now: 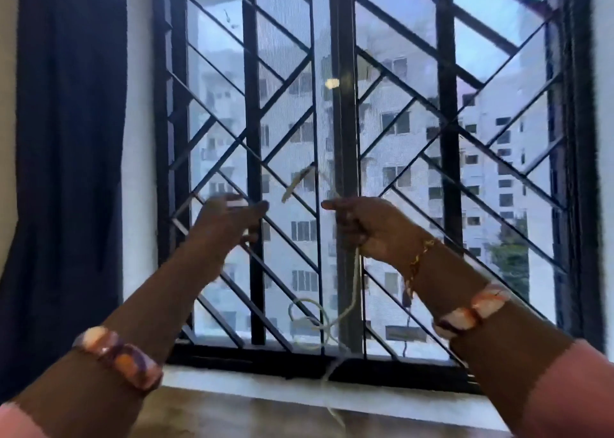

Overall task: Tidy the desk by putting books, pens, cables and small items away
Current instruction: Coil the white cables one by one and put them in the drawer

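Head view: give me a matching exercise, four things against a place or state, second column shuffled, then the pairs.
Things:
1. white cable
2. left hand
3. curtain
4. beaded bracelet

Places or states:
A. hangs at the far left, beside the window
B. worn on the right forearm
C. gripped in the right hand, loose end sticking up, the rest trailing down in a loop
D. raised before the grille, blurred, apart from the cable's loose end

Pairs: 1-C, 2-D, 3-A, 4-B
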Demonstrator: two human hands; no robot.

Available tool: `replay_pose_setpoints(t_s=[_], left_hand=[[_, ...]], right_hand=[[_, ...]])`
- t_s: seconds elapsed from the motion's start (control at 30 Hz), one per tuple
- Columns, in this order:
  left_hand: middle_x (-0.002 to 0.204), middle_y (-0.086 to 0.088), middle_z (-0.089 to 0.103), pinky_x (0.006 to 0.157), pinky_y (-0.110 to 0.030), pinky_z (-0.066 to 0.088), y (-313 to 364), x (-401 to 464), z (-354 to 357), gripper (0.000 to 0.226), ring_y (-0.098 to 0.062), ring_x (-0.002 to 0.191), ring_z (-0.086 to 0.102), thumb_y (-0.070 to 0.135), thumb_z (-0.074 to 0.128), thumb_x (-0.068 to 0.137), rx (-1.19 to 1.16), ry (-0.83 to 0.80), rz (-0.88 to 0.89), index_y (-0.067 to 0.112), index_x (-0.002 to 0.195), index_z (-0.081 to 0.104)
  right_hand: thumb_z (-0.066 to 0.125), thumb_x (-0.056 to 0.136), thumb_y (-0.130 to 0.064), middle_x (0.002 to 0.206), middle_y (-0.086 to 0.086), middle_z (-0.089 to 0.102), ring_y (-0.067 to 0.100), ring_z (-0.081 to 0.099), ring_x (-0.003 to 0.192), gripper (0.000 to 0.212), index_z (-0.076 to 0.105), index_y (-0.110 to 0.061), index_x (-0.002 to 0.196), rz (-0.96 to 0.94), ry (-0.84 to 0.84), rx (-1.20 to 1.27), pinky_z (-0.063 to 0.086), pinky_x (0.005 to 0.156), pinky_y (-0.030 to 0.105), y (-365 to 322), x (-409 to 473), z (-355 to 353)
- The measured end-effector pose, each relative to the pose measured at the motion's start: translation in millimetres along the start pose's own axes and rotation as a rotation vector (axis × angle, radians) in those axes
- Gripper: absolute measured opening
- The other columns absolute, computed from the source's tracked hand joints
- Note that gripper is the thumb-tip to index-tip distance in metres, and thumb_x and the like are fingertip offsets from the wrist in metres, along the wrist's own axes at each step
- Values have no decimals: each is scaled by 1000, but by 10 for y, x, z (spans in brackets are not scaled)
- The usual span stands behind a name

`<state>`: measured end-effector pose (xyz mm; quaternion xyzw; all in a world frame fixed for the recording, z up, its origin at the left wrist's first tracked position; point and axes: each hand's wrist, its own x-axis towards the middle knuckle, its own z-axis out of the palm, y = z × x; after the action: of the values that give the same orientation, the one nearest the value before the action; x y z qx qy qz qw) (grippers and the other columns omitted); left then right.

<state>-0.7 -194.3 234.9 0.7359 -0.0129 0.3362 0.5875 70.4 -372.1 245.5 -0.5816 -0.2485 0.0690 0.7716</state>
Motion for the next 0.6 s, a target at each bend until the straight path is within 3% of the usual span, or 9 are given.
replay_pose_setpoints(t_s=[0.07,0.13,0.17,0.23,0.27,0.33,0.4,0.5,0.6], left_hand=[[116,-4,51,89,-37,47,131,14,103,56,-19,104,53,38,67,81,223,162,282,12,125,44],[94,-1,49,74,-30,42,293,14,121,46,-13,84,50,54,57,81,296,162,409,15,105,54],[82,-1,47,66,-29,38,358,10,107,46,-13,72,46,60,51,81,358,93,383,16,93,55],[80,-1,56,66,-27,42,418,-33,60,49,-13,71,53,61,48,83,515,-135,212,14,91,60],[81,-2,63,67,-27,48,388,-68,41,46,-12,70,59,54,53,84,484,-283,118,10,93,63],[58,0,60,55,-25,53,327,-191,25,37,-8,49,56,39,62,80,215,-506,-31,4,92,64],[40,8,42,36,-14,41,306,-272,15,32,-2,30,38,40,62,73,-87,-541,-138,9,80,59],[33,8,33,30,-6,26,356,-403,-69,34,-1,24,27,40,55,81,-571,-516,-262,16,61,44],[40,5,38,39,-8,36,478,-507,-271,28,-5,31,34,12,51,82,-1170,-318,-265,13,55,42]], right_hand=[[48,94,-5,39,-2,41,4,28,26,21,62,-5,79,-128,14,-359,19,33,12,36,-44,41],[54,93,-13,50,-1,46,0,33,30,18,66,-11,80,-298,-38,-754,23,33,14,46,-117,76],[55,93,-19,53,-2,47,-1,33,32,17,69,-12,85,-374,-85,-911,25,34,14,49,-166,110],[53,94,-23,55,-4,46,0,35,38,21,70,-11,93,-498,-172,-1090,29,40,15,45,-269,172],[52,94,-23,55,-4,46,2,36,41,21,70,-11,93,-556,-185,-1127,31,43,17,30,-332,194],[51,95,-22,56,-5,47,2,39,42,20,69,-14,91,-635,-175,-1113,33,45,18,-28,-466,219],[56,91,-27,52,-9,48,0,38,38,19,70,-14,92,-644,-153,-966,32,40,15,-84,-568,183],[68,82,-29,43,-11,48,2,37,37,20,68,-10,87,-556,-101,-790,29,38,16,-57,-696,115],[66,83,-32,40,-8,41,9,34,37,24,66,-10,73,-414,-60,-737,29,39,18,148,-776,14]])
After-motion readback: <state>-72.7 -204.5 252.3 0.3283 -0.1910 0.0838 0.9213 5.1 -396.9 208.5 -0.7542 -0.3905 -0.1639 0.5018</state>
